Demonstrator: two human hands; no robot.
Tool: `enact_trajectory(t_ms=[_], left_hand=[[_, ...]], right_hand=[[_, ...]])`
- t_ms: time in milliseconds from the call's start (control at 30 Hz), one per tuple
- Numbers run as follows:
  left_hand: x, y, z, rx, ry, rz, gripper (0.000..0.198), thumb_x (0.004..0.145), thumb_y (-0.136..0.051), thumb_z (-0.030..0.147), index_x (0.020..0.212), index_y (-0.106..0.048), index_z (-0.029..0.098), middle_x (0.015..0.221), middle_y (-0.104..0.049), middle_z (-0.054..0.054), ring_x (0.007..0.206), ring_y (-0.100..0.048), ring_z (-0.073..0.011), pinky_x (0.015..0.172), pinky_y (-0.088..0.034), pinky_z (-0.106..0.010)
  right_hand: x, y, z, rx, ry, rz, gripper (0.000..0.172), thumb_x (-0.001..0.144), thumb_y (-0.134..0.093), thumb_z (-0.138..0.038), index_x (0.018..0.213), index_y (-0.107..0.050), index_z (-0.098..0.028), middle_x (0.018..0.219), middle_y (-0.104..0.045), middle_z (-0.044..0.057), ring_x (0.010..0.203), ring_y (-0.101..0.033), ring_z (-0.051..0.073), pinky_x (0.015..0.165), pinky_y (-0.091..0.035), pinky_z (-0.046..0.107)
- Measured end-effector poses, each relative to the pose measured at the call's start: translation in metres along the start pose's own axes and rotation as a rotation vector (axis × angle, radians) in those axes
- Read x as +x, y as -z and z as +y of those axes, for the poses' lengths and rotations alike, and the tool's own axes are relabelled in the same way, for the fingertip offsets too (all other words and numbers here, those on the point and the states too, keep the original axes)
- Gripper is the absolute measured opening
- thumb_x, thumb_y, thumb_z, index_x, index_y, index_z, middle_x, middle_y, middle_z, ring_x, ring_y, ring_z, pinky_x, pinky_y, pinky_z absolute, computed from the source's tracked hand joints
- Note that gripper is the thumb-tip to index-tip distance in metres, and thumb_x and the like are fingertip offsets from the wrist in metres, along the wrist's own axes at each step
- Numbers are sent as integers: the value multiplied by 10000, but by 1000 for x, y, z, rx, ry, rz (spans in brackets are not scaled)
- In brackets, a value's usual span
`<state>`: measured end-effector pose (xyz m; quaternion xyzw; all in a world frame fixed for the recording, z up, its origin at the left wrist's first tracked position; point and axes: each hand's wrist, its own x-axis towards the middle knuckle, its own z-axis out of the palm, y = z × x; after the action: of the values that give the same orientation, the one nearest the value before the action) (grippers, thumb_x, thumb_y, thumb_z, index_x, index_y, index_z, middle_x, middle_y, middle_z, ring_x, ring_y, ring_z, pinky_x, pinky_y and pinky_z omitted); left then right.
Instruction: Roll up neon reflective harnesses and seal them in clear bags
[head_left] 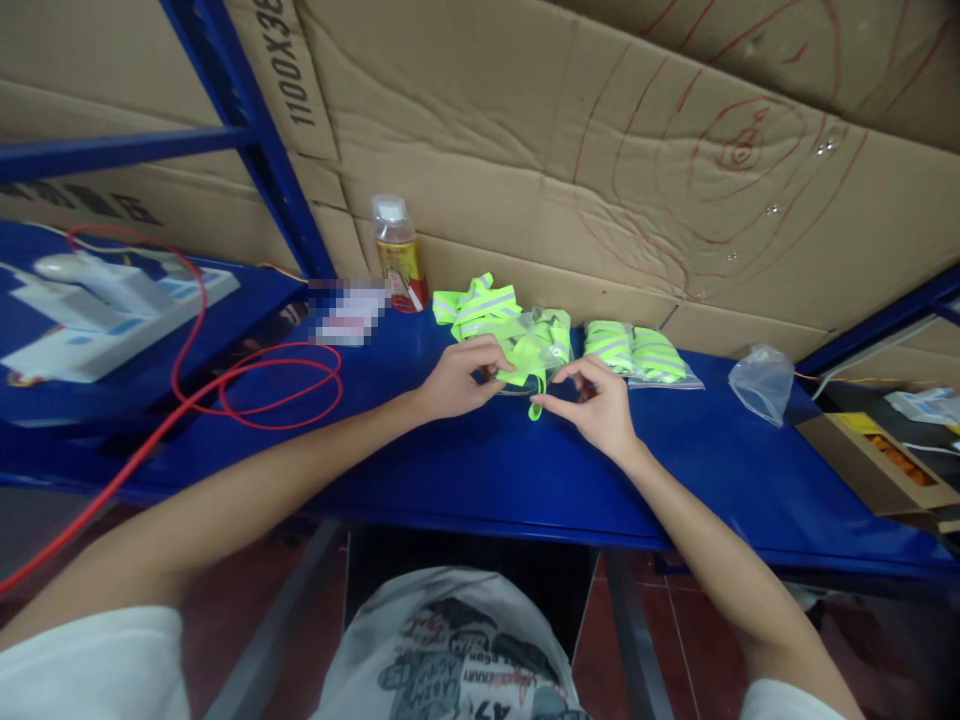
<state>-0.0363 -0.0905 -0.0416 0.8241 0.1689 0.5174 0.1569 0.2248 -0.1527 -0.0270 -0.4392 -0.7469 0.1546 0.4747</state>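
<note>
A folded neon-yellow reflective band (pixel 534 352) lies half inside a clear plastic bag (pixel 551 340) on the blue shelf (pixel 480 470). My left hand (pixel 457 378) pinches the bag's left edge, fingers closed on it. My right hand (pixel 596 405) pinches the bag's opening from the right, thumb and forefinger together. A loose pile of the same yellow bands (pixel 476 305) sits just behind my left hand. Two bagged bands (pixel 641 353) lie to the right.
A bottle with a yellow label (pixel 397 255) stands against the cardboard wall (pixel 600 150). An empty clear bag (pixel 761 380) lies far right, beside an open box (pixel 877 460). A red cable (pixel 247 385) loops on the left near a white device (pixel 105 300).
</note>
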Motion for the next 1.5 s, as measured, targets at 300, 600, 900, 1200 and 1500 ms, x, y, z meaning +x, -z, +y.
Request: enact_trajectory(t_ms=[300, 600, 900, 1200, 1500], left_hand=[[-2, 4, -1, -76, 87, -157, 76, 860, -700, 107, 824, -731, 167, 766, -562, 12, 648, -540, -100, 572, -407, -200], [-2, 3, -3, -119, 130, -166, 89, 830, -696, 99, 837, -753, 166, 762, -554, 21, 632, -522, -85, 560, -387, -188], [-3, -3, 2, -216, 218, -139, 34, 831, -751, 131, 826, -740, 162, 778, -562, 7, 657, -534, -99, 566, -415, -195], [-5, -6, 8, -269, 257, -221, 114, 896, -788, 254, 888, -743, 150, 808, -555, 5, 670, -550, -100, 584, -466, -202], [-12, -10, 19, 217, 246, -359, 414, 897, -821, 396, 1244, -699, 206, 973, -640, -6, 760, -632, -158, 690, -503, -265]], right_hand=[[-11, -5, -14, -397, 511, -472, 320, 1050, -610, -200, 1329, -763, -236, 1020, -823, 40, 897, -767, 170, 743, -525, 251], [-5, 5, -5, -576, 703, -378, 212, 1124, -585, -240, 1134, -794, -208, 891, -779, 15, 842, -717, 166, 687, -485, 297], [-7, -7, -10, -650, 827, -48, 208, 1051, -726, -229, 854, -793, -228, 697, -562, -4, 683, -506, 152, 630, -358, 314], [-8, -18, 5, -615, 607, -22, 209, 994, -792, -320, 805, -844, -249, 1416, -690, 139, 1364, -585, 330, 1075, -529, 474], [-7, -16, 22, -476, 500, -307, 251, 1044, -713, -313, 882, -857, -188, 1648, -578, 209, 1396, -678, 375, 997, -667, 449]])
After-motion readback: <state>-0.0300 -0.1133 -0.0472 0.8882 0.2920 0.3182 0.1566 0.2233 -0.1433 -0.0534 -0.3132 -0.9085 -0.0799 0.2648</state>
